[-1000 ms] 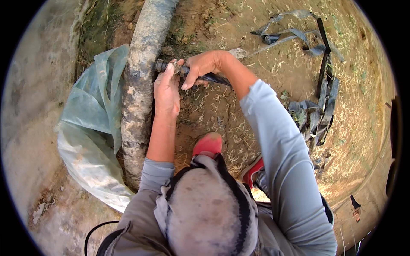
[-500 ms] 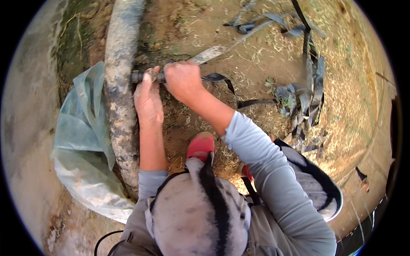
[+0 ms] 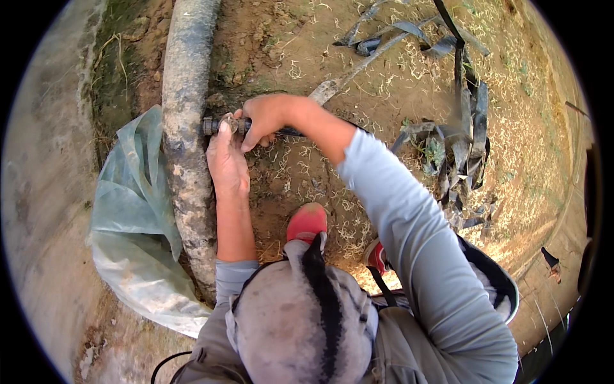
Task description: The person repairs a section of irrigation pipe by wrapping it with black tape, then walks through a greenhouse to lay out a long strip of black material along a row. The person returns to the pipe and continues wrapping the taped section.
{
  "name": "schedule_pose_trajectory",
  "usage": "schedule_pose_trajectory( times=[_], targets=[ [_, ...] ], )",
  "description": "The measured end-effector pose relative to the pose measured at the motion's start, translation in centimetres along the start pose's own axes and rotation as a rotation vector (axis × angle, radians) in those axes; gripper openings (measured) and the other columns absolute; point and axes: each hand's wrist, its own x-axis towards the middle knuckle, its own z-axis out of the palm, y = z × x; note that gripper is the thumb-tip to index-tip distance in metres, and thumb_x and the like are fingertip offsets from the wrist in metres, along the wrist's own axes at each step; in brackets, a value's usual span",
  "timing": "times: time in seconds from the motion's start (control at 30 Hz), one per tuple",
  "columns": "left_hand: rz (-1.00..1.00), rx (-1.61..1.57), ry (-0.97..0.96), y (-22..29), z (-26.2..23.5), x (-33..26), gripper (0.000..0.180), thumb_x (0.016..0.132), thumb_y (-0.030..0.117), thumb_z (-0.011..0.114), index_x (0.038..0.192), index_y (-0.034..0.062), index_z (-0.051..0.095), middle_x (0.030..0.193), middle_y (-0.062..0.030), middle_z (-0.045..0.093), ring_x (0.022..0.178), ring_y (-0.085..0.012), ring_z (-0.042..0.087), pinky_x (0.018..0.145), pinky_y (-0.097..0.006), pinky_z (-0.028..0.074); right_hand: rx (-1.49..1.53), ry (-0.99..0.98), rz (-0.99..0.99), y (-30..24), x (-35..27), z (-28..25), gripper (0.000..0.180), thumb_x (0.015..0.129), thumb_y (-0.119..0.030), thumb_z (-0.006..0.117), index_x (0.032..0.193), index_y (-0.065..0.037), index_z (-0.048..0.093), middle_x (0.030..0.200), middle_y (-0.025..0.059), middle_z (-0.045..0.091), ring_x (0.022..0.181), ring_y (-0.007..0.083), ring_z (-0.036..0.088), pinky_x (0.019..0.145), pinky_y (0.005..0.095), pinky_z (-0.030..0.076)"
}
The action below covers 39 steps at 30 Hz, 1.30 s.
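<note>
Brown, straw-strewn soil (image 3: 307, 173) fills the scene, bordered on the left by a pale, hard strip of ground (image 3: 45, 211). A thick grey pipe (image 3: 185, 128), mottled with dirt, runs from the top edge down past the person's left side, with a sheet of translucent green plastic (image 3: 128, 211) bunched against it. To the right, a tangle of flat dark tape (image 3: 460, 141) lies on the soil, well apart from the hands. The person crouches, red shoes (image 3: 306, 223) planted below the work. A small dark fitting (image 3: 220, 124) juts from the pipe's side. The left hand (image 3: 227, 163) reaches up from below, fingers pressed against the fitting, while the right hand (image 3: 265, 118) is curled over its outer end, gripping it where a thin black hose (image 3: 291, 132) leads off beneath the wrist.
</note>
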Motion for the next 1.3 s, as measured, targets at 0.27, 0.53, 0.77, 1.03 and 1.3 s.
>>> schedule_pose_trajectory(
  times=[0.27, 0.53, 0.77, 1.03, 1.3],
  targets=[
    [0.008, 0.015, 0.007, 0.0, 0.8, -0.2, 0.036, 0.095, 0.025, 0.053, 0.117, -0.0026, 0.052, 0.122, -0.0139, 0.055, 0.117, -0.0209, 0.047, 0.105, -0.037, 0.030, -0.356, 0.978, 0.091, -1.2, -3.0, 6.3, 0.007, 0.066, -0.009, 0.061, 0.073, -0.008, 0.059, 0.071, 0.0089, 0.063, 0.071, 0.0253, 0.063, 0.068, 0.0355, 0.045],
    [0.003, 0.077, -0.007, -0.2, 0.7, 0.0, 0.039, 0.093, 0.030, 0.054, 0.119, 0.0009, 0.053, 0.124, -0.0110, 0.055, 0.118, -0.0178, 0.045, 0.105, -0.036, 0.027, -0.231, 0.814, 0.026, -0.6, -2.4, 5.0, 0.007, 0.065, -0.010, 0.060, 0.065, -0.005, 0.065, 0.069, 0.0153, 0.065, 0.070, 0.0308, 0.065, 0.066, 0.0408, 0.049],
    [0.008, 0.070, 0.011, -0.4, 0.6, 0.0, 0.039, 0.094, 0.030, 0.053, 0.119, 0.0012, 0.052, 0.122, -0.0108, 0.055, 0.116, -0.0188, 0.046, 0.103, -0.036, 0.029, -0.269, 0.712, 0.097, -1.4, -2.7, 4.6, 0.016, 0.070, -0.014, 0.060, 0.080, -0.015, 0.072, 0.074, 0.0074, 0.068, 0.076, 0.0227, 0.067, 0.067, 0.0345, 0.049],
    [0.030, 0.050, 0.032, -0.8, 0.3, 0.3, 0.039, 0.094, 0.029, 0.054, 0.118, -0.0016, 0.050, 0.118, -0.0105, 0.054, 0.112, -0.0186, 0.049, 0.098, -0.036, 0.037, -0.207, 0.696, 0.049, -1.0, -1.5, 4.9, 0.017, 0.071, -0.018, 0.063, 0.084, -0.017, 0.072, 0.080, 0.0064, 0.069, 0.081, 0.0235, 0.067, 0.069, 0.0342, 0.050],
    [0.010, 0.090, 0.013, -0.9, -0.3, 0.6, 0.036, 0.096, 0.032, 0.050, 0.118, 0.0033, 0.053, 0.115, -0.0072, 0.057, 0.108, -0.0177, 0.053, 0.095, -0.033, 0.040, -0.174, 0.630, 0.098, -1.3, -0.7, 4.7, 0.015, 0.069, -0.021, 0.064, 0.080, -0.011, 0.070, 0.086, 0.0083, 0.069, 0.087, 0.0223, 0.066, 0.071, 0.0340, 0.051]
  ],
)
